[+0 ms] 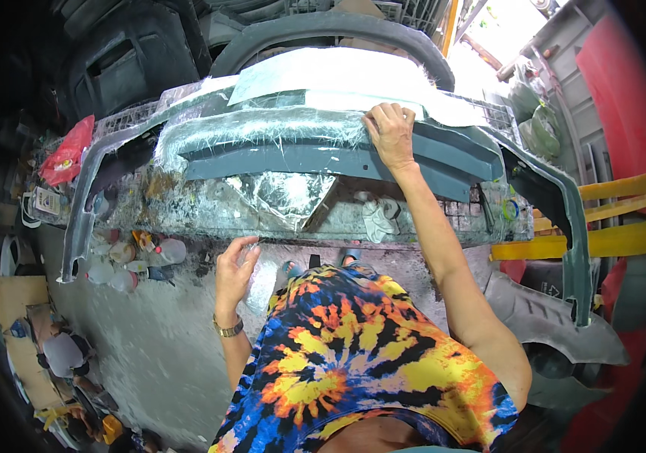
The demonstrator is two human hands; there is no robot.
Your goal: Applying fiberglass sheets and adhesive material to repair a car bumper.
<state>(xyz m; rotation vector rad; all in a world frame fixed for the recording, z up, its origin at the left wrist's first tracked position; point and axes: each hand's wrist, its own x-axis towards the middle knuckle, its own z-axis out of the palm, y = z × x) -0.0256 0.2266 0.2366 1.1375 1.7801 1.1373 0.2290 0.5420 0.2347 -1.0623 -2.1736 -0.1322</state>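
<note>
A large grey car bumper (444, 162) lies across the bench in front of me, its ends curving down at both sides. Whitish fiberglass mat (278, 124) with frayed strands covers the left and middle of its upper edge. My right hand (391, 134) reaches up to this edge, fingers curled down on the end of the mat; their tips are partly hidden. Below the bench's front edge, my left hand (235, 273) hangs in the air with thumb and fingers apart, holding nothing. Behind the bumper lie bright white sheets (323, 74).
The bench (210, 213) carries a crumpled white cloth (377, 217) and a shiny triangular piece (285, 198). Plastic bottles (172, 251) stand on the floor at left. Yellow bars (610, 240) and a grey fender (557, 325) are at right. A person (66, 353) is at lower left.
</note>
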